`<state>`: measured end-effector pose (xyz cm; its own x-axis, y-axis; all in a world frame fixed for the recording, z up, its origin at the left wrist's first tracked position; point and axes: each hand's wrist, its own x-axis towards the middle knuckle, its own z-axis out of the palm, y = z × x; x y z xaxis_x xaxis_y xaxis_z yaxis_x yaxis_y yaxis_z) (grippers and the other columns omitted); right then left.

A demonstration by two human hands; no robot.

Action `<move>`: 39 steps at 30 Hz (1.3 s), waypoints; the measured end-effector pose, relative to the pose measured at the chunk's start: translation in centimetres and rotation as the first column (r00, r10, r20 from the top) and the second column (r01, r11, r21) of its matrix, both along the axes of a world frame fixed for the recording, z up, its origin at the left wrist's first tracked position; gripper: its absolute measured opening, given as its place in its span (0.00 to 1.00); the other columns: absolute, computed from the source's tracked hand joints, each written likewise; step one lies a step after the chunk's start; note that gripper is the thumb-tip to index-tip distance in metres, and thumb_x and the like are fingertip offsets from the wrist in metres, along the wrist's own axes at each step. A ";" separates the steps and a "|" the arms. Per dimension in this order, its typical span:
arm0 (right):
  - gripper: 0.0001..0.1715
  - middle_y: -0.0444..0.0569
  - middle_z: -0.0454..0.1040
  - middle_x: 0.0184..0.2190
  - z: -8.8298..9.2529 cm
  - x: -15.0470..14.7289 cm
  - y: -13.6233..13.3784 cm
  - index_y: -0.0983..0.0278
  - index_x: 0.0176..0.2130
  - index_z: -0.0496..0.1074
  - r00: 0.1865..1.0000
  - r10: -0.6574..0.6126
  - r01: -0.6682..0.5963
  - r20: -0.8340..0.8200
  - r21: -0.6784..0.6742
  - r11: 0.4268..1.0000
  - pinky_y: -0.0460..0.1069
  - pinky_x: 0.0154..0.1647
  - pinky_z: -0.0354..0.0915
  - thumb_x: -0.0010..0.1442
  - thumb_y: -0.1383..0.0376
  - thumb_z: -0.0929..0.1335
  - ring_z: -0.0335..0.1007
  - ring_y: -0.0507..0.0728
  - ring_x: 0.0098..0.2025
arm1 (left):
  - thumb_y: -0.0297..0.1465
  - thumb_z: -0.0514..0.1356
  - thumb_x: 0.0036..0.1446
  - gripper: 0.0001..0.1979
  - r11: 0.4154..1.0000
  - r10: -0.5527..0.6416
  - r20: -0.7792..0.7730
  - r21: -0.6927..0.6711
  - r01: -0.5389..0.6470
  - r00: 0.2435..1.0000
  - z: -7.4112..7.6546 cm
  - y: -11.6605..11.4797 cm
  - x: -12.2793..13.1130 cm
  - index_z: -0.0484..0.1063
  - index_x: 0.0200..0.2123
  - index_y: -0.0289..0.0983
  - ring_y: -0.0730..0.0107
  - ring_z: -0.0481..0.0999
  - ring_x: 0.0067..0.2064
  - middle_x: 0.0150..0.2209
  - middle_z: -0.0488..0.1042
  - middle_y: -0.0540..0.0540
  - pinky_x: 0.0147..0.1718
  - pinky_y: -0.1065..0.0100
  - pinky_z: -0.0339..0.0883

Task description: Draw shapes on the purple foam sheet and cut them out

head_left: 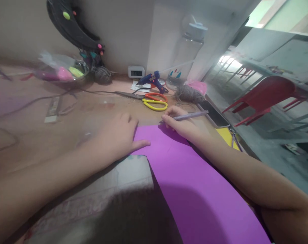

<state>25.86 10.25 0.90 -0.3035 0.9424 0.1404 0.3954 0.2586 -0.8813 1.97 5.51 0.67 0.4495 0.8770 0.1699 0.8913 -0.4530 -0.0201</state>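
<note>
A long sheet of purple paper [184, 176] runs from the middle of the table toward me. Flat near its far left corner lies my left hand [120, 134], fingers stretched out and the thumb resting on the paper. My right hand [175, 120] grips a light purple pen [191, 116], its tip low over the paper's far edge; whether it touches is unclear. Thin curved lines show faintly on the paper. Under my left forearm is a greyish printed sheet or board [133, 173], partly in shadow.
Beyond my hands lie scissors [155, 101] with red and yellow handles, a blue glue gun [151, 79], grey yarn [188, 93] and a phone [213, 113]. A small clock [136, 72], a clear bottle [186, 54] and a bowl [80, 79] stand along the wall. A red chair [267, 93] is at right.
</note>
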 end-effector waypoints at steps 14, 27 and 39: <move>0.09 0.41 0.70 0.25 1.4 -0.1 -1.2 0.62 0.33 0.67 0.999 0.002 -0.005 0.051 0.049 0.999 0.47 0.29 0.61 0.62 0.60 0.69 0.63 0.51 0.26 | 0.60 0.63 0.56 0.33 0.988 0.011 0.038 -0.157 -0.005 0.999 0.4 0.2 -0.4 0.75 0.48 0.36 0.45 0.79 0.41 0.42 0.79 0.35 0.38 0.53 0.70; 0.04 0.41 0.71 0.24 0.2 -0.1 -1.0 0.60 0.32 0.66 0.999 -0.015 0.014 0.037 0.052 0.999 0.48 0.27 0.60 0.58 0.65 0.67 0.66 0.53 0.25 | 0.42 0.59 0.68 0.17 0.978 -0.084 0.196 -0.171 0.119 0.977 0.0 0.1 0.4 0.75 0.54 0.40 0.54 0.78 0.47 0.48 0.73 0.41 0.47 0.55 0.71; 0.07 0.42 0.70 0.23 0.5 -0.2 -0.8 0.61 0.26 0.65 0.966 -0.074 0.031 0.246 0.176 0.984 0.48 0.29 0.57 0.56 0.66 0.66 0.65 0.53 0.27 | 0.42 0.61 0.67 0.17 0.987 -0.118 0.142 -0.092 0.131 0.983 -0.3 0.3 0.5 0.77 0.51 0.37 0.51 0.75 0.49 0.47 0.74 0.40 0.48 0.54 0.70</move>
<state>25.63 9.46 1.38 -0.3002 0.9269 0.2252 0.6149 0.3685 -0.6972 2.46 5.80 0.39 0.5351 0.8313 0.1503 0.8191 -0.5541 0.1485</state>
